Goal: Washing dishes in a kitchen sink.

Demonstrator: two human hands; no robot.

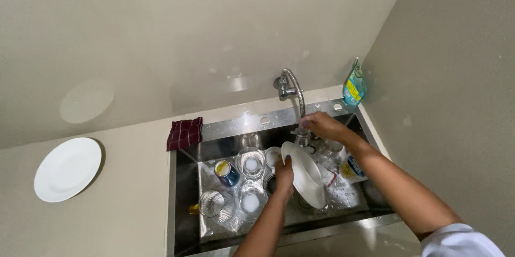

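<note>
My left hand [284,173] grips the left edge of a white plate [307,175] and holds it tilted on edge over the steel sink [186,182]. My right hand [319,124] reaches past the plate's top to the end of the flexible metal faucet [294,86], fingers bent around the spout; whether it grips it is unclear. Several clear glasses [250,162] stand in the basin left of the plate, two with foam inside. A small blue and yellow can [226,171] lies beside them.
A second white plate [67,169] rests on the beige counter at far left. A dark red checked cloth [185,133] lies at the sink's back left corner. A blue-green soap pouch [354,84] leans in the wall corner; another pouch [351,169] lies in the basin's right side.
</note>
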